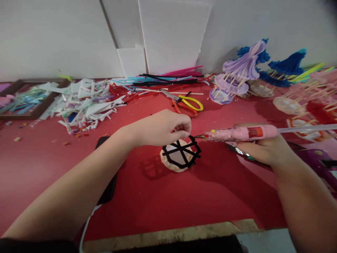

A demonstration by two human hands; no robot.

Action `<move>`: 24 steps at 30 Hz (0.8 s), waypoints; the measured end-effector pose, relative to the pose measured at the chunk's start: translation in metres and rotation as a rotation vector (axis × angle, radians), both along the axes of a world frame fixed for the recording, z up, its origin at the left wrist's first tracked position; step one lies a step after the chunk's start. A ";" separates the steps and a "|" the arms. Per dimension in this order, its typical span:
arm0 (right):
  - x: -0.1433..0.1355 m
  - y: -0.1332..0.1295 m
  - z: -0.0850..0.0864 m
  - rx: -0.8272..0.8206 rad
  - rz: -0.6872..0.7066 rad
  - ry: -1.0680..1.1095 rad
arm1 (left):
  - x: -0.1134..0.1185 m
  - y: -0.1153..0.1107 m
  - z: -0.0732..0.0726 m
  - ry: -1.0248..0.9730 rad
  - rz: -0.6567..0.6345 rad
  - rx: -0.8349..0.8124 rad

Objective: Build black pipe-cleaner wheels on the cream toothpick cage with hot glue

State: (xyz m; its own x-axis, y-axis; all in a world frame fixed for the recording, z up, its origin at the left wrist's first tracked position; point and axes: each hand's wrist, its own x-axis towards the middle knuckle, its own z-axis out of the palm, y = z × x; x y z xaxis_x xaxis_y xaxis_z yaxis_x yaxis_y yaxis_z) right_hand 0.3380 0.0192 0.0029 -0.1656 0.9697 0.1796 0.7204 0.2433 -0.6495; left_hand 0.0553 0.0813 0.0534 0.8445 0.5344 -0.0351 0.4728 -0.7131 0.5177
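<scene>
Red tabletop (147, 207) spreads under black lattice (181, 149), grey wall (58, 35) behind.

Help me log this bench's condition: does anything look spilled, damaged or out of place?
Yes: pale scraps lie heaped loosely on the red tabletop, beside the brown frame, like spilled offcuts. The tabletop's front edge looks patchy, perhaps worn. Held by the left hand, the black spoked ring sits off-centre over the pale disc.
</scene>
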 end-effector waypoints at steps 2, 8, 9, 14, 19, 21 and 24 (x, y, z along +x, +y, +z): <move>-0.001 0.000 0.002 0.000 -0.007 0.011 | 0.000 0.000 -0.001 0.006 0.001 0.005; -0.008 -0.003 0.007 -0.010 -0.029 0.057 | 0.000 0.001 -0.001 0.003 -0.010 0.000; -0.010 -0.003 0.007 -0.010 -0.032 0.058 | 0.000 0.001 -0.002 -0.002 -0.015 0.001; -0.012 -0.002 0.006 -0.034 -0.010 0.044 | -0.001 0.001 -0.003 -0.016 -0.032 0.027; -0.002 -0.002 -0.005 -0.021 -0.041 0.024 | -0.001 0.001 -0.003 -0.016 -0.033 0.024; 0.002 -0.002 -0.009 -0.022 -0.041 0.018 | -0.001 0.001 -0.003 -0.016 -0.030 0.027; 0.004 -0.001 -0.011 -0.025 -0.024 0.007 | 0.000 0.001 -0.004 -0.013 -0.029 0.042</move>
State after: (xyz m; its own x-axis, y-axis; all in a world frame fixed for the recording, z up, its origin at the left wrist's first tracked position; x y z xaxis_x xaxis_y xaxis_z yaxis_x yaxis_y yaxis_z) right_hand 0.3423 0.0183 -0.0084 -0.1415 0.9775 0.1564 0.7214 0.2100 -0.6599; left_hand 0.0551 0.0824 0.0497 0.8598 0.5107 -0.0020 0.4451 -0.7474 0.4932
